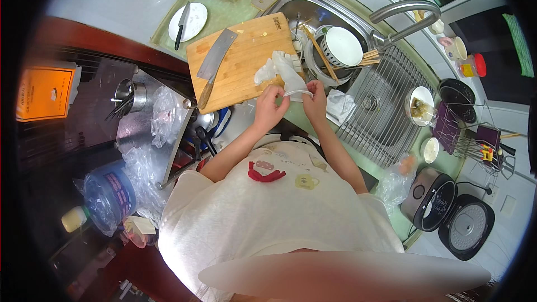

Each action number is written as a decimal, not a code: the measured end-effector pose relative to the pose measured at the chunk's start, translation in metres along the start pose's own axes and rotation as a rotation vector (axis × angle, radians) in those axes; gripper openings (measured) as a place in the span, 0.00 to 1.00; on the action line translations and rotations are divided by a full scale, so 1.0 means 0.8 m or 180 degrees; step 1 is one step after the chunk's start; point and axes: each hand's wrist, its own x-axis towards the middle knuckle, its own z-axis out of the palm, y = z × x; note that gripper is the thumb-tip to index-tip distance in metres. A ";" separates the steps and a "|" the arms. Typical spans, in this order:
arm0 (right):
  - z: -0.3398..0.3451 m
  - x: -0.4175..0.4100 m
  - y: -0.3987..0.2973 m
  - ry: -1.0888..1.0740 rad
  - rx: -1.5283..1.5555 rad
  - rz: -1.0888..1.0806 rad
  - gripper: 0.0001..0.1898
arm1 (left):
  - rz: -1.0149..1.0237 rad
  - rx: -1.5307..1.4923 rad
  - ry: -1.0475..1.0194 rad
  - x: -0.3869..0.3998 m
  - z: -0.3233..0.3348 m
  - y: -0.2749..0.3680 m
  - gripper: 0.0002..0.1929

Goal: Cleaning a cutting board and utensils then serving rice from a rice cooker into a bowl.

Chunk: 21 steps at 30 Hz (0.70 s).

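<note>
My left hand (269, 105) and my right hand (314, 102) each pinch one side of the rolled cuff of a thin whitish glove (288, 71). The cuff is stretched between them, and the rest of the glove lies away from me over the near right corner of a wooden cutting board (251, 46). Beside it on the board rests another crumpled whitish piece (265, 72), perhaps a second glove. White cut blocks (296, 62), partly covered by the glove, sit at the board's right edge. A cleaver (218, 52) lies flat on the left part, its wooden handle towards me.
A steel sink (293, 6) holds stacked bowls (344, 46) and chopsticks (321, 54). Over it arches a faucet (407, 6). A knife (182, 25) lies on a white plate (197, 21). Rightward are a drying rack (377, 105), a food bowl (420, 107) and an open rice cooker (432, 201).
</note>
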 end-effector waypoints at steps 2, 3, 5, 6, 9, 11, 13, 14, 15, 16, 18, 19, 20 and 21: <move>0.000 -0.002 0.002 -0.0233 0.0372 0.0108 0.12 | -0.0303 -0.0153 -0.0004 -0.001 0.007 -0.016 0.06; 0.002 -0.003 -0.002 -0.0468 0.0746 0.0217 0.13 | -0.0608 -0.0303 -0.0008 0.000 0.010 -0.022 0.08; 0.006 -0.009 -0.012 -0.0714 0.1068 0.0322 0.12 | -0.0764 -0.0398 0.0052 0.000 0.014 -0.034 0.07; 0.008 -0.011 -0.020 -0.0966 0.1384 0.0428 0.12 | -0.0925 -0.0497 0.0117 0.001 0.016 -0.040 0.07; 0.016 -0.016 -0.037 -0.1256 0.1883 0.0831 0.13 | -0.0625 -0.0239 0.0021 -0.002 0.017 -0.061 0.06; 0.018 -0.016 -0.020 -0.1150 0.1585 0.0637 0.13 | -0.0825 -0.0350 -0.0075 -0.007 0.021 -0.068 0.07; 0.017 -0.011 -0.027 -0.1062 0.1291 0.0458 0.13 | -0.1045 -0.0451 -0.0161 -0.006 0.018 -0.061 0.08; 0.014 -0.008 -0.031 -0.0905 0.0645 0.0505 0.14 | -0.1639 -0.1517 -0.0165 -0.005 0.019 -0.056 0.06; 0.011 -0.004 -0.038 -0.0745 0.0000 0.0544 0.15 | -0.2214 -0.2591 -0.0159 -0.002 0.017 -0.048 0.05; 0.013 -0.001 -0.024 -0.0725 0.0004 0.0546 0.15 | -0.2209 -0.2589 -0.0181 0.002 0.015 -0.044 0.05; 0.020 0.004 0.013 -0.0305 0.0340 -0.0026 0.15 | -0.2353 -0.3942 -0.0636 0.009 0.010 -0.038 0.04; 0.019 0.006 0.013 -0.0306 0.0343 -0.0014 0.15 | -0.2366 -0.3938 -0.0636 0.015 0.006 -0.026 0.04; 0.016 0.007 0.012 -0.0659 0.1031 0.0739 0.14 | -0.2544 -0.4066 -0.0681 0.022 0.002 -0.013 0.03; 0.014 0.009 0.006 -0.1014 0.1719 0.1487 0.14 | -0.2713 -0.4194 -0.0718 0.026 -0.002 -0.005 0.02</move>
